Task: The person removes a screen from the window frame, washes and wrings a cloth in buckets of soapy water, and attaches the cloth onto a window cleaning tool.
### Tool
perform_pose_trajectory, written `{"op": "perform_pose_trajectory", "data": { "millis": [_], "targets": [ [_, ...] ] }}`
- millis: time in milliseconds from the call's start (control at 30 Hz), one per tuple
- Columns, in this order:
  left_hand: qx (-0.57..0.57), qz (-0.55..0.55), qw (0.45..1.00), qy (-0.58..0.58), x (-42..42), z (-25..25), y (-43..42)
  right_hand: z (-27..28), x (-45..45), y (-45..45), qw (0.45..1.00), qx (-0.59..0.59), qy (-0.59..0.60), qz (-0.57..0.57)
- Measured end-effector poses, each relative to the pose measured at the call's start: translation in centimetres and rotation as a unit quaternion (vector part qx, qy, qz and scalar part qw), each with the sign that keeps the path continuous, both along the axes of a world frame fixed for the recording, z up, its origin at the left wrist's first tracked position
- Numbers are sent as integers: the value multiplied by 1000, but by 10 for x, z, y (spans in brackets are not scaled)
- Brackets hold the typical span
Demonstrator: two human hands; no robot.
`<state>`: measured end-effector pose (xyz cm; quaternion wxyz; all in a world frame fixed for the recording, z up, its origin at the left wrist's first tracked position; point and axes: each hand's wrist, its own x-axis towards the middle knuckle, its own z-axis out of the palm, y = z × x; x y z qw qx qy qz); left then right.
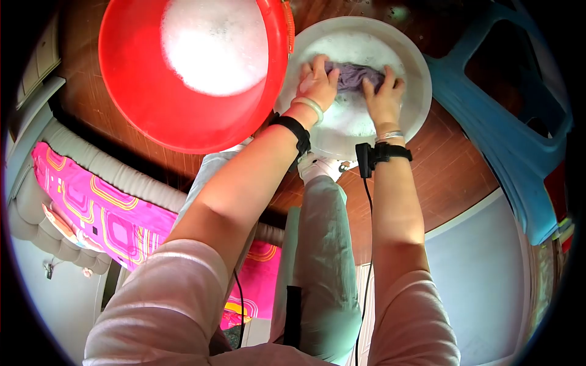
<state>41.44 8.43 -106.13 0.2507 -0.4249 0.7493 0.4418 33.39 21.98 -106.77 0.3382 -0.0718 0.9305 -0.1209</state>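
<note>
Apparently, a wrung-together purple cloth (351, 77) is lying in the sudsy white basin (420, 91), upper right of centre; it is probably feeling soft, water-heavy and slippery, best held at both ends. There, the left hand (316, 84) and right hand (383, 102) are pinching it, fingers slightly spread, forearms pointing up-frame.

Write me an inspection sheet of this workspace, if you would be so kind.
Surface: brown floor.
Job's things: purple cloth in a white basin with suds; red tub alongside, also holding suds.
Clutter: blue plastic furniture near the basin's right side.
Hands: left hand at the cloth's left end, right hand at its right end; grip partly hidden.
Cables: black cable hanging from the right wrist box; second cable below the left forearm.
Surroundings: pink patterned cover on padded furniture at left.
</note>
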Motion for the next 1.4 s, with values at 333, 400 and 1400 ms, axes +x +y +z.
{"op": "perform_pose_trajectory", "data": {
  "millis": [333,400,1400],
  "targets": [
    [68,27,997,-20,11,-37,3,-28,10,22,958,-146,-129,-210],
    [242,257,935,-27,-5,-21,-1,1,11,11,821,-324,-226,-412],
    [-188,-337,922,-20,29,-34,13,-26,29,25,964,137,-54,223]
  ]
}}
